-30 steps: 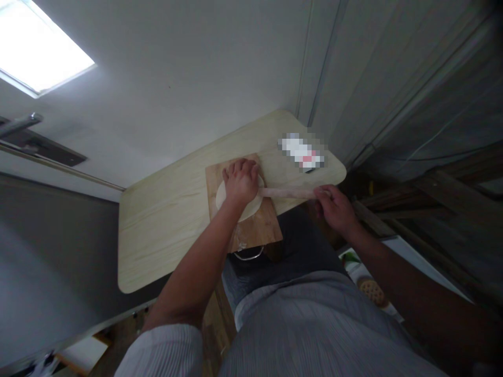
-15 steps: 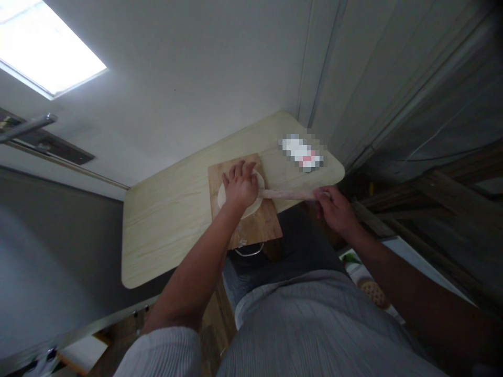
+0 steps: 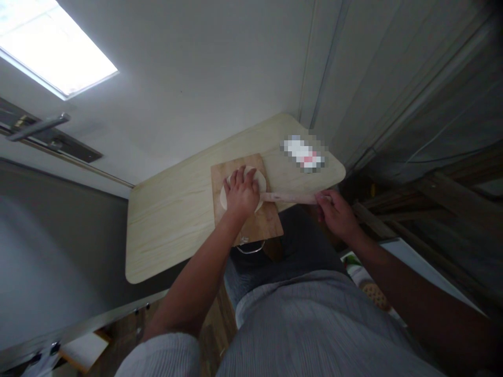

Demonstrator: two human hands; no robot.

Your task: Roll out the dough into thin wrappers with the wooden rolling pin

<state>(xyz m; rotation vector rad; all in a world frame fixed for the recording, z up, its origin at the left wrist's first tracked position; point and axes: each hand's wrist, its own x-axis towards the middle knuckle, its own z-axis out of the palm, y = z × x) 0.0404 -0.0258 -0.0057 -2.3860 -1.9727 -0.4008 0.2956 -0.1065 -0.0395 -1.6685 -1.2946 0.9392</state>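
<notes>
A thin round sheet of pale dough (image 3: 258,179) lies on a wooden cutting board (image 3: 262,226). My left hand (image 3: 241,195) rests flat over the dough with its fingers apart, covering much of its middle. A floured wooden rolling pin (image 3: 291,197) reaches rightward from beside that hand's wrist side, across the board's right edge. My right hand (image 3: 337,212) is closed round the pin's right end. Whether the pin's left end passes under my left hand cannot be made out.
The board sits on a light wood-grain table (image 3: 168,225), near its front edge. A blurred-out white and red item (image 3: 302,153) lies at the table's right. Behind stands a white door with a metal handle (image 3: 43,127). A metal ring handle (image 3: 251,248) hangs at the board's front.
The camera view has shifted slightly. My left hand still lies on the dough, with its fingers a little differently placed, and my right hand keeps the rolling pin at nearly the same spot.
</notes>
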